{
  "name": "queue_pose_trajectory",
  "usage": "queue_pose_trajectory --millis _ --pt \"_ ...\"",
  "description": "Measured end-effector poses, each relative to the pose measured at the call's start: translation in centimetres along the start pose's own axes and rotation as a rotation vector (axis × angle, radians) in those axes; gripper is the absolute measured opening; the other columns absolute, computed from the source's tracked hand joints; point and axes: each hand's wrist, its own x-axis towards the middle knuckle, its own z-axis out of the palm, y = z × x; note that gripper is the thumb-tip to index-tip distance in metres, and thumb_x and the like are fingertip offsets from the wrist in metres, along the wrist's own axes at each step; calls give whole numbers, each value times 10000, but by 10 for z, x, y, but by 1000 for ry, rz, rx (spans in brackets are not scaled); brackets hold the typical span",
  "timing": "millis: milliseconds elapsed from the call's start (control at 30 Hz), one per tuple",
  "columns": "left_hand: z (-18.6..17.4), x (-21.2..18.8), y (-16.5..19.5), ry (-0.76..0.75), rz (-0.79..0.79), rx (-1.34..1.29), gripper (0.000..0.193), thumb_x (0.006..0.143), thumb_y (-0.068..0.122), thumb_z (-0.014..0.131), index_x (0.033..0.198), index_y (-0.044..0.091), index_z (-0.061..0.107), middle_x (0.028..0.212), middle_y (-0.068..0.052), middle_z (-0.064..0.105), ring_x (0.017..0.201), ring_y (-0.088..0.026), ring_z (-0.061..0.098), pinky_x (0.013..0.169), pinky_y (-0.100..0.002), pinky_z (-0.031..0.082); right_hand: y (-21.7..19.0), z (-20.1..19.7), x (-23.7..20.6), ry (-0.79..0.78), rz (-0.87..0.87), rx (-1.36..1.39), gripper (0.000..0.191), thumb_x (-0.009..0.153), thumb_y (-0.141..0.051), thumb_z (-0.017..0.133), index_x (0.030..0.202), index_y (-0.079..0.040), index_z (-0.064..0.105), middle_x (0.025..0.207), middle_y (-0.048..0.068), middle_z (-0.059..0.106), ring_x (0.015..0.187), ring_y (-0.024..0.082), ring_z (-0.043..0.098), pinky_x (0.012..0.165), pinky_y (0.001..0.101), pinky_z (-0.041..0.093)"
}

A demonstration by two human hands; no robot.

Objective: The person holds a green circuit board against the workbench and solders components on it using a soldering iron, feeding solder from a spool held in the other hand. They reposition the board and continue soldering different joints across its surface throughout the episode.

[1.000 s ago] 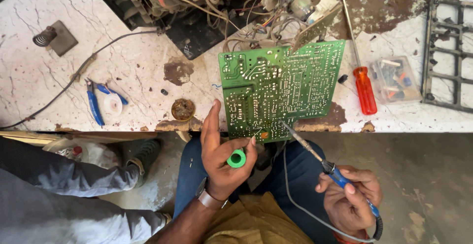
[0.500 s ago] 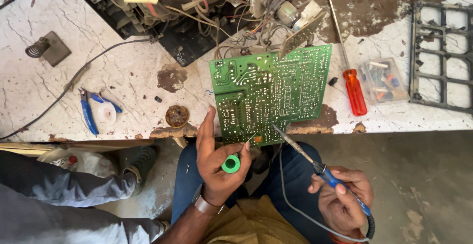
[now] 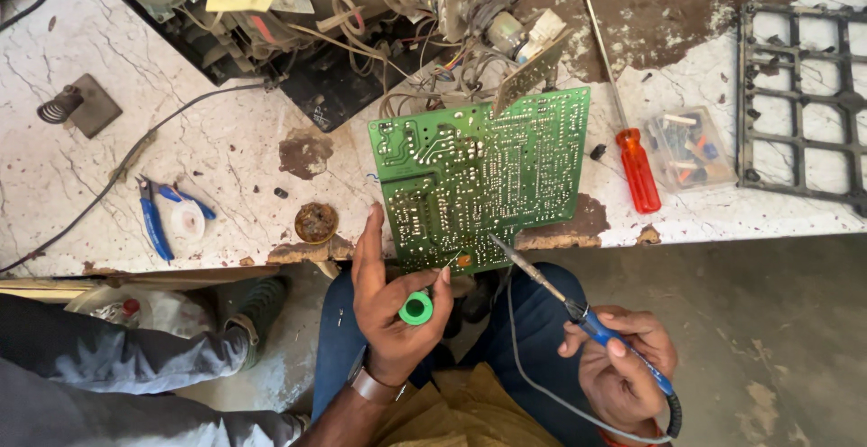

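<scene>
A green circuit board (image 3: 483,176) lies solder side up at the near edge of a cracked white table (image 3: 217,185), its front corner overhanging. My left hand (image 3: 390,307) holds a small green solder spool (image 3: 415,308) in the palm, and its fingers feed thin solder wire to the board's near edge. My right hand (image 3: 621,366) grips a blue-handled soldering iron (image 3: 578,313) like a pen. The iron's tip touches the board's near edge close to the wire.
An opened appliance with tangled wires (image 3: 361,23) sits behind the board. An orange-handled screwdriver (image 3: 632,162), a clear parts box (image 3: 688,149) and a dark metal grate (image 3: 799,108) lie right. Blue pliers (image 3: 153,221), a round flux tin (image 3: 316,222) and an iron stand (image 3: 77,106) lie left. Another person's legs (image 3: 135,375) are at the lower left.
The view has shifted slightly. Both hands stay at the board's near edge, with the iron tip and solder wire held at the same spot.
</scene>
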Motion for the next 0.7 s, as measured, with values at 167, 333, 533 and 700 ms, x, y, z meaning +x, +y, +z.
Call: queue_pose_trajectory --millis 167,333,533,700 --pt "1 1 1 4 -7 -15 132 763 51 825 879 50 761 1561 -345 422 1449 -443 488 1184 -462 383 0 0 1 -16 2 -4 240 971 29 502 1149 160 595 1098 374 678 881 423 723 772 491 601" --pt "0 0 0 -4 -14 -21 112 775 49 826 861 46 753 1565 -348 418 1453 -449 482 1184 -461 390 -1 0 1 -4 4 -12 236 973 26 500 1147 155 593 1097 364 676 896 418 722 757 491 604" --pt "1 2 -1 19 1 -8 117 769 55 830 846 36 745 1554 -342 433 1441 -449 499 1187 -468 387 -1 0 2 -28 6 0 242 974 21 507 1155 158 592 1084 379 683 864 419 726 772 489 602" --pt "1 2 -1 17 1 -20 117 769 52 829 849 34 745 1556 -346 431 1441 -453 499 1186 -467 390 -1 -1 2 -12 3 -8 251 972 14 516 1163 157 593 1082 379 671 860 425 720 757 486 602"
